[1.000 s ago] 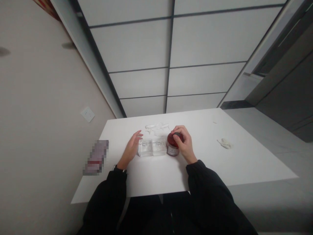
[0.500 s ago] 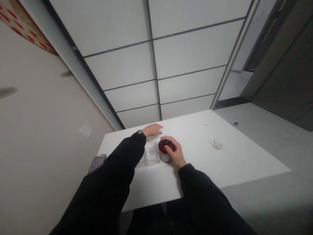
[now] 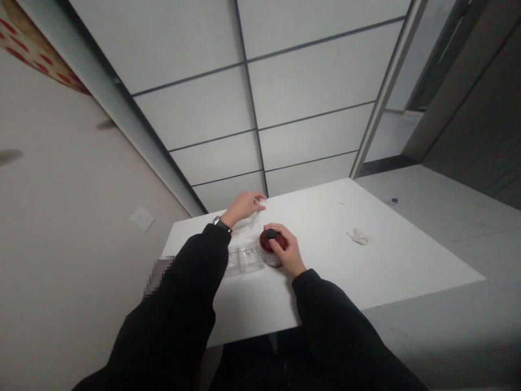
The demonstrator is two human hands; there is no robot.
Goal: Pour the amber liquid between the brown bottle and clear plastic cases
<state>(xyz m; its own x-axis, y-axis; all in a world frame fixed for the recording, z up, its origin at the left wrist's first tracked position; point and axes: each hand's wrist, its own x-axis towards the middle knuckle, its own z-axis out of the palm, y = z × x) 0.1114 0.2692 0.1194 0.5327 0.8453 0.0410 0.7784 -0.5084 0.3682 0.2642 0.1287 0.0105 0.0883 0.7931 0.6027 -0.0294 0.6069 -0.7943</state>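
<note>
A small dark red jar (image 3: 268,251) with a black cap stands on the white table (image 3: 366,271). My right hand (image 3: 285,252) is wrapped round its right side. My left hand (image 3: 244,205) reaches past the jar to the far side of the table, fingers curled and pinched on a small clear item (image 3: 259,202) that I cannot make out. Under my left wrist lie more clear plastic pieces (image 3: 246,224). Two clear square boxes (image 3: 244,258) sit side by side just left of the jar.
A crumpled white scrap (image 3: 357,236) lies on the table to the right. A blurred flat object (image 3: 158,274) rests at the table's left edge, next to the beige wall with a socket plate (image 3: 142,219). Floor lies beyond the table's right edge.
My left arm has stretched forward from beside the clear boxes to the far clear pieces and closed on one, now lifted slightly. My right hand has stayed on the jar. The view shifted.
</note>
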